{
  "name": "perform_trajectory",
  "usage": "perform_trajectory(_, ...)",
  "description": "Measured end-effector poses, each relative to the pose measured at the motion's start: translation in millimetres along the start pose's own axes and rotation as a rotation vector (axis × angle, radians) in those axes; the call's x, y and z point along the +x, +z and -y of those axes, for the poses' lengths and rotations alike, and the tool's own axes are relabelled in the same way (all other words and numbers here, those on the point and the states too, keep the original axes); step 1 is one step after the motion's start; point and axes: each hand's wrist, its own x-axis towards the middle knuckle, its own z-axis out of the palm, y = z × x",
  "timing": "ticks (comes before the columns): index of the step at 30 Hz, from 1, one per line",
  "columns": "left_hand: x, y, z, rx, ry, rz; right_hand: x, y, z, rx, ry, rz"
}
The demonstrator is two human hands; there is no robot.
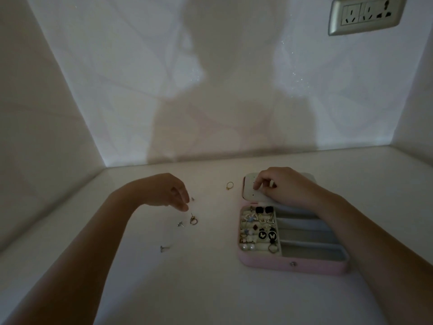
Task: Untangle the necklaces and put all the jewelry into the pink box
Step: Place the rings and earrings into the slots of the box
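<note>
White tabletop [210, 277] in a dim corner bears the open pink box [290, 266], its left compartments filled with earrings and rings. Right hand [281, 186] rests on the raised lid insert [249, 191], fingertips pinched together there; whether they grip anything cannot be told. Left hand [168, 193], fingers loosely curled, hovers beside scattered studs [180, 224], a small hoop [193, 221] and a gold ring [229, 185].

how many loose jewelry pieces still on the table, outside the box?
5: gold ring left of the lid, stud by the left hand, hoop, stud, stud nearest. Hand may hide more.
</note>
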Motion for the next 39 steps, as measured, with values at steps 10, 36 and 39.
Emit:
perform_trajectory(10,13,20,6,-0.064,0.055,0.01,1,1,0,0.002,0.006,0.001)
perform_trajectory(36,-14,-4,-52,-0.487,0.289,-0.331,-4,-2,9,0.067,-0.035,-0.074)
perform_trajectory(39,-21,-5,-67,-0.581,0.326,-0.377,-3,-2,9,0.079,-0.035,-0.087)
